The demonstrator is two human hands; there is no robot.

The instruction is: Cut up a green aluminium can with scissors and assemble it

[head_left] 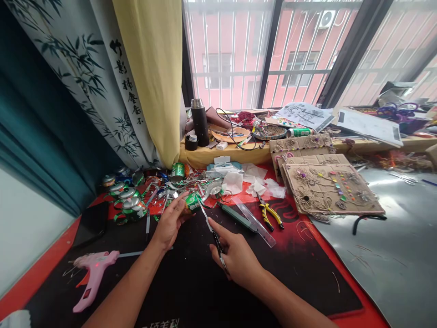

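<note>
My left hand (pixel 170 224) pinches a piece of green aluminium can (pixel 191 203) between thumb and fingers, above the black craft mat (pixel 191 273). My right hand (pixel 235 256) grips a pair of narrow black-handled scissors (pixel 216 240), their thin blades reaching up toward the can piece. The blade tips sit close to that piece, and I cannot tell whether they touch it. Around the hands lie small strips and scraps of cut metal. A pink hot glue gun (pixel 94 278) lies on the mat to the lower left of my left hand.
Cut-can ornaments (pixel 128 205) and metal scraps are heaped at the mat's far left. Yellow-handled pliers (pixel 271 216), a clear ruler (pixel 254 223), and tissues (pixel 256 182) lie ahead. Twine-decorated cardboard panels (pixel 327 191) sit right. A black thermos (pixel 200 122) stands on the windowsill.
</note>
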